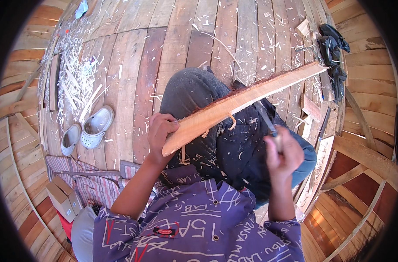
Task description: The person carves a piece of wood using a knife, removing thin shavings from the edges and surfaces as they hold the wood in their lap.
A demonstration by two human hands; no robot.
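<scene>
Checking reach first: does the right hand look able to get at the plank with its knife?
Likely yes: the right hand holds the knife, its blade is close to the plank, nothing visible is in the way, and the left hand grips the plank's near end.

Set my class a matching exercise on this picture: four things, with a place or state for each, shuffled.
1. Wooden plank
2. Bladed tool
3. Clogs
4. Cardboard box

A. Side by side on the floorboards
B. In the right hand
C. Brown, at the picture's lower left
D. Near end held by the left hand

Pairs: 1-D, 2-B, 3-A, 4-C
</scene>
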